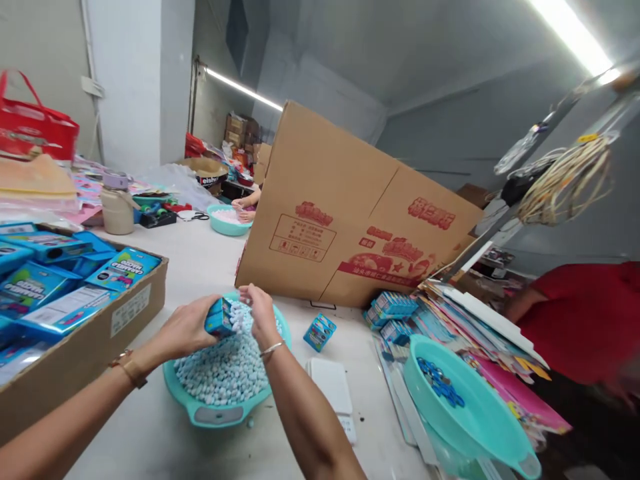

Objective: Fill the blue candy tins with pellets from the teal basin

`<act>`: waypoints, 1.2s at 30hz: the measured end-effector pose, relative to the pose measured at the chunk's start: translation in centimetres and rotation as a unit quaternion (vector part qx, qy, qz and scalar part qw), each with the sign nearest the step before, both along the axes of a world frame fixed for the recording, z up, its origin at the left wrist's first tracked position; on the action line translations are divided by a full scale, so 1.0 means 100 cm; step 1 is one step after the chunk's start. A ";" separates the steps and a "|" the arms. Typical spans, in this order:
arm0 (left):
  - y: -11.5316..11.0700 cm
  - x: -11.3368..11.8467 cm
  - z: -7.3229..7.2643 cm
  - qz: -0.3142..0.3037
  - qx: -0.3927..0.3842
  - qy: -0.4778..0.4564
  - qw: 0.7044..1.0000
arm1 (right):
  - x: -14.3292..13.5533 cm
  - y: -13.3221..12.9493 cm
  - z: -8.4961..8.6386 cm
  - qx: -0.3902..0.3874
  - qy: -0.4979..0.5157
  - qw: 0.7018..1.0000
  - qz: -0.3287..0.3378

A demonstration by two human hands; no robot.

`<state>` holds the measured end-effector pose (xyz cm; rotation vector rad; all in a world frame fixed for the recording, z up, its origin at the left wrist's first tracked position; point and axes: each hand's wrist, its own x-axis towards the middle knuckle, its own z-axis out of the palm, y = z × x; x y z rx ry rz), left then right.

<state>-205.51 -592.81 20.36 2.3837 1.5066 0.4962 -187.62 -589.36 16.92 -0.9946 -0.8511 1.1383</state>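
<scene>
My left hand grips a small blue candy box, tilted with its end toward my right hand. Just across from it, my right hand has its fingers loosely bent and apart, beside a cluster of pale candies at the box's end; its palm is partly hidden. Both hands are above a teal basin holding many small pale blue and white candies. Right of the basin lies another blue box, and nearer me sits a white scale.
A carton of blue boxes stands at left. Behind, a large cardboard sheet leans upright. Stacked blue boxes and a teal basin with blue items are at right. Another person's hands work at a far basin; a person in red is at right.
</scene>
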 end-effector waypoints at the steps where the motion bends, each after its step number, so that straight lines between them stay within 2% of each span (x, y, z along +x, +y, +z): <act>1: 0.001 -0.004 0.001 -0.007 -0.007 0.021 1.000 | 0.013 -0.007 -0.008 0.004 -0.030 1.000 -0.009; 4: 0.006 -0.007 0.000 -0.040 -0.046 0.120 0.991 | 0.045 -0.033 -0.043 -0.005 -0.170 0.984 -0.044; 6: 0.011 0.000 -0.003 -0.061 -0.074 0.170 0.981 | 0.050 -0.047 -0.068 -0.027 -0.255 0.965 -0.064; 8: 0.017 0.011 -0.007 -0.076 -0.087 0.179 0.977 | 0.042 -0.052 -0.086 -0.032 -0.299 0.950 -0.086; 11: 0.026 0.027 -0.015 -0.077 -0.081 0.151 0.982 | 0.017 -0.038 -0.094 -0.027 -0.262 0.959 -0.102; 15: 0.031 0.034 -0.020 -0.051 -0.064 0.122 0.989 | -0.002 -0.003 -0.081 -0.050 -0.089 0.991 -0.089; 19: 0.029 0.031 -0.022 0.004 -0.061 0.017 0.998 | -0.005 0.021 -0.054 -0.038 0.029 0.996 -0.076; 23: 0.026 0.031 -0.031 0.034 -0.010 -0.077 0.996 | -0.007 0.033 -0.027 -0.031 0.066 0.995 -0.070; 27: 0.022 0.030 -0.032 0.050 -0.006 -0.117 0.992 | -0.007 0.034 -0.013 -0.032 0.106 0.993 -0.045; 31: 0.017 0.029 -0.021 0.055 -0.003 -0.084 0.995 | -0.004 0.028 -0.008 -0.026 0.085 0.995 -0.041; 36: 0.012 0.034 -0.012 0.073 -0.018 -0.033 0.997 | -0.005 0.025 -0.011 -0.020 0.048 0.997 -0.050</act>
